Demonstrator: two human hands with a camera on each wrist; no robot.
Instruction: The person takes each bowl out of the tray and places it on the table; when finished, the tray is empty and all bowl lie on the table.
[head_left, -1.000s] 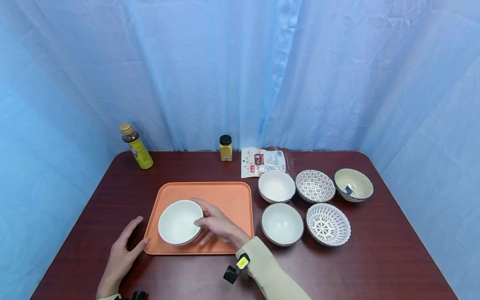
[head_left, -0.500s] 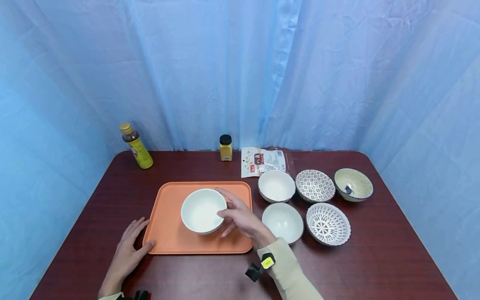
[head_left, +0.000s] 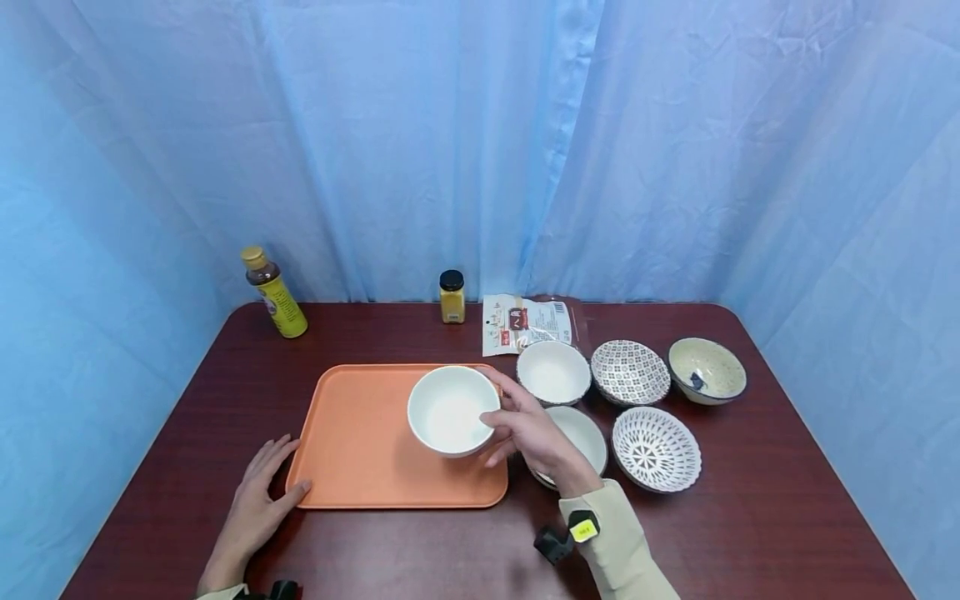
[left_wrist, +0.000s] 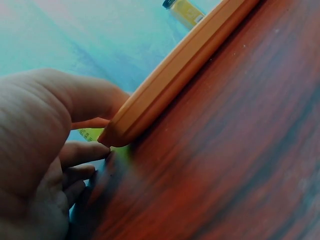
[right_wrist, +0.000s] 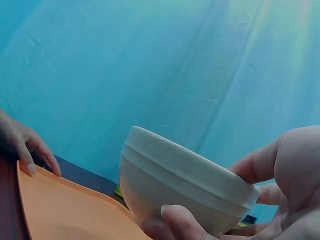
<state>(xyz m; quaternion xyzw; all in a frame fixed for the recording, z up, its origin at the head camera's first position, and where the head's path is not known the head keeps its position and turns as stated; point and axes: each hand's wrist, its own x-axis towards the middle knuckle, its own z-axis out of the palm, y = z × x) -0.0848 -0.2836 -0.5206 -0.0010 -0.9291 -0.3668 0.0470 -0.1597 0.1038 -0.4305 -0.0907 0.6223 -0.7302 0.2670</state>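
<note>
A plain white bowl (head_left: 453,412) is in the air above the right part of the orange tray (head_left: 352,433). My right hand (head_left: 528,423) grips its right side, thumb over the rim and fingers under the outer wall. In the right wrist view the bowl (right_wrist: 175,182) is tilted, with its inside hidden. My left hand (head_left: 253,500) holds the tray's near left corner between thumb and fingers. The left wrist view shows the thumb at the tray rim (left_wrist: 150,92), with a finger touching the corner from outside.
Right of the tray stand a white bowl (head_left: 553,372), another partly behind my right hand (head_left: 581,437), two patterned bowls (head_left: 630,372) (head_left: 656,450) and a cream bowl (head_left: 707,371). Behind are a squat jar (head_left: 452,298), a food packet (head_left: 525,323) and a yellow-labelled bottle (head_left: 279,300).
My right hand has lifted the white bowl off the tray's left part and carried it rightward. My left hand has moved from beside the tray onto its near left corner.
</note>
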